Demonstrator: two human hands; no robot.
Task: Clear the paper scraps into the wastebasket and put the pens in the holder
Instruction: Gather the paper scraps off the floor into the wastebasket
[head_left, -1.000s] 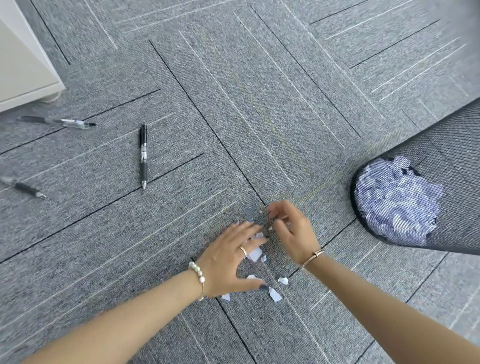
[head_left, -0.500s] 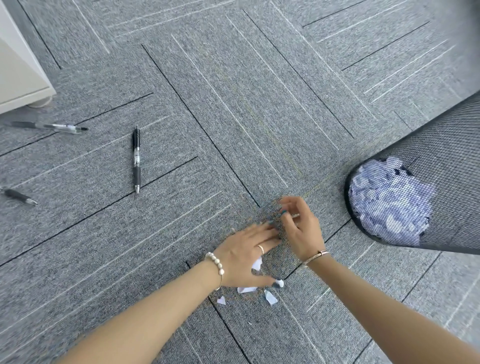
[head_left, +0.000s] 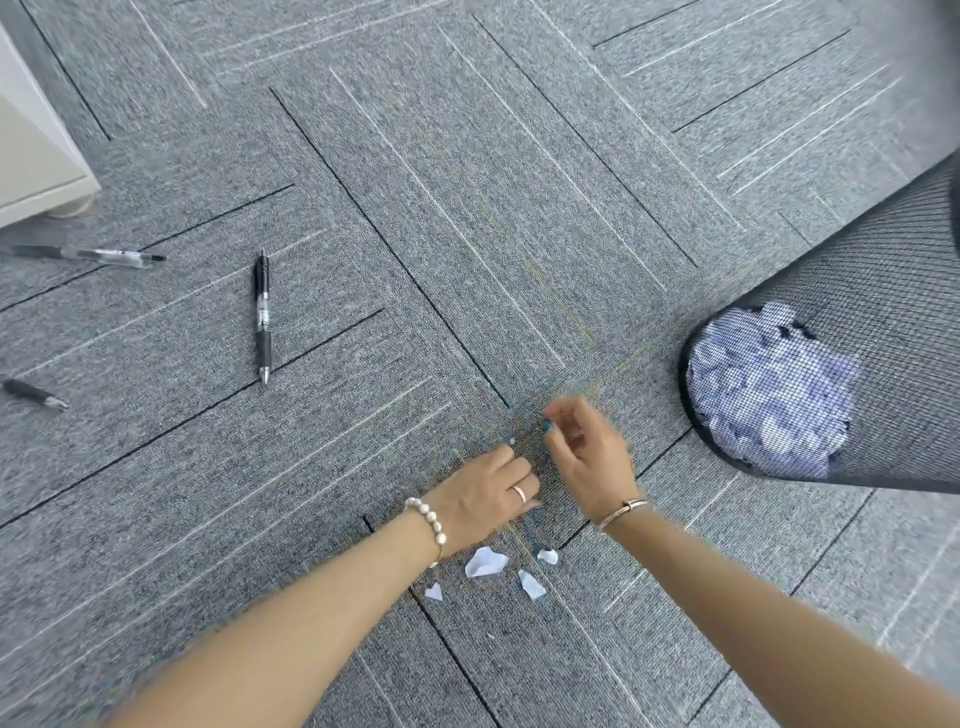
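Lying bare now, four paper scraps (head_left: 485, 562) sit low centre; left hand (head_left: 485, 499) has slid up off them, fingers curled, grip untellable. Right hand (head_left: 587, 449) pinches, contents blurred. Wastebasket (head_left: 883, 332) right; pens (head_left: 263, 317) upper left, untouched.

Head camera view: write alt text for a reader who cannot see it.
Two bare hands, left and right, pick at grey carpet tiles just beyond four small white paper scraps. A black mesh wastebasket holding white scraps stands at right; three black pens lie at left near a white cabinet corner.
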